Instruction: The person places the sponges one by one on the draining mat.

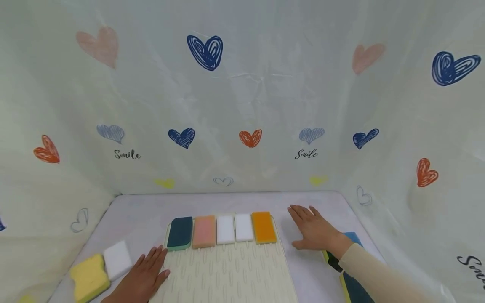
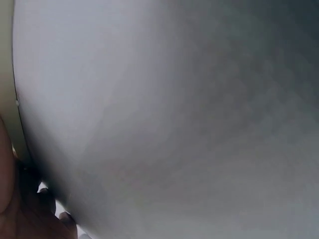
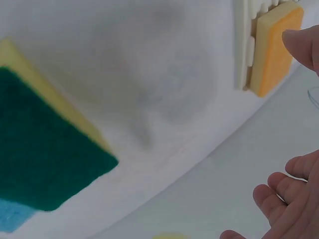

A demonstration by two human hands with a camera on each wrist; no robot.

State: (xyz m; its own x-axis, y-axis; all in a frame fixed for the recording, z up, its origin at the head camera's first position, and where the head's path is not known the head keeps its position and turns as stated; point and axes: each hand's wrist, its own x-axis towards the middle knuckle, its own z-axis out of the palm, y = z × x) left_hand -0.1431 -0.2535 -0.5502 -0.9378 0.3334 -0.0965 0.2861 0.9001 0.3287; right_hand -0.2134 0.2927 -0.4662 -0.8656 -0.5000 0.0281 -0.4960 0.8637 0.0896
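Five sponges stand in a row along the far end of a cream ribbed tray [image 1: 227, 277]: dark green [image 1: 180, 232], pink [image 1: 204, 231], white [image 1: 225, 229], another white [image 1: 243, 227] and orange [image 1: 264, 227]. My left hand [image 1: 142, 275] lies at the tray's left edge with straight fingers and holds nothing. To the right of the orange sponge, my right hand [image 1: 314, 229] is spread, empty, above the table. The right wrist view shows the orange sponge [image 3: 280, 50] beyond the thumb of the right hand [image 3: 294, 209].
A yellow sponge [image 1: 89, 278] and a white one [image 1: 117, 259] lie left of my left hand. Under and beside my right forearm are a blue sponge [image 1: 353, 239] and a dark green and yellow one [image 1: 356, 290]. A heart-printed curtain [image 1: 242, 97] surrounds the table.
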